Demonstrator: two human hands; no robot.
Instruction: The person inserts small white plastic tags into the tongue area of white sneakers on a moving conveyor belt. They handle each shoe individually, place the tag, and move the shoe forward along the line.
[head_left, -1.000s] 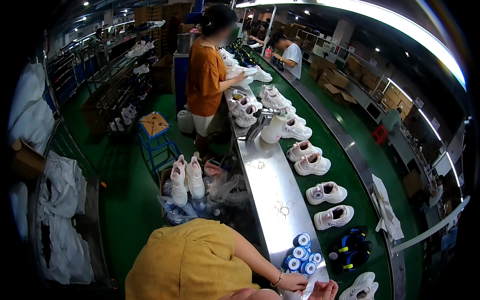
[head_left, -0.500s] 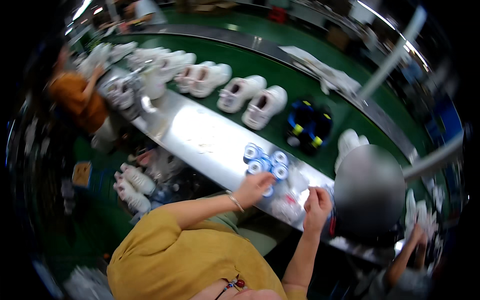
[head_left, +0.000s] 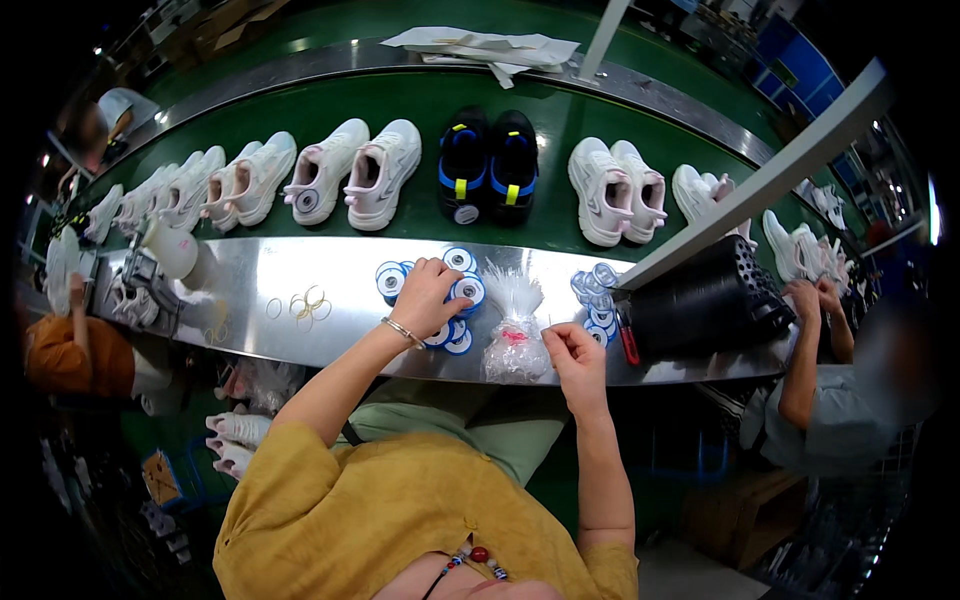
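Note:
My left hand [head_left: 425, 297] reaches over round blue-and-white tags [head_left: 460, 260] lying in small overlapping piles on the metal bench. Its fingers are bent and apart, with the thumb beside one tag; no tag is seen lifted. A bracelet circles that wrist. To the right of the tags stands a clear plastic bag [head_left: 514, 350], gathered at its neck, with a small red mark. Just beside the bag, my right hand [head_left: 578, 362] is closed in a pinch; whatever its fingertips hold is too small to make out. More round tags [head_left: 597, 300] lie past that hand.
Behind the bench [head_left: 350, 340], white sneakers [head_left: 385, 175] and a black-and-blue pair [head_left: 487, 165] stand on a green surface. Rubber bands [head_left: 312, 303] lie at left. A red-handled tool [head_left: 628, 340] and black perforated container [head_left: 700, 305] are at right, below a slanted post [head_left: 760, 170]. Co-workers flank me.
The view has swung round and straightened along the bench. My left hand has come further over the tags, while my right hand keeps its pinch near the bag.

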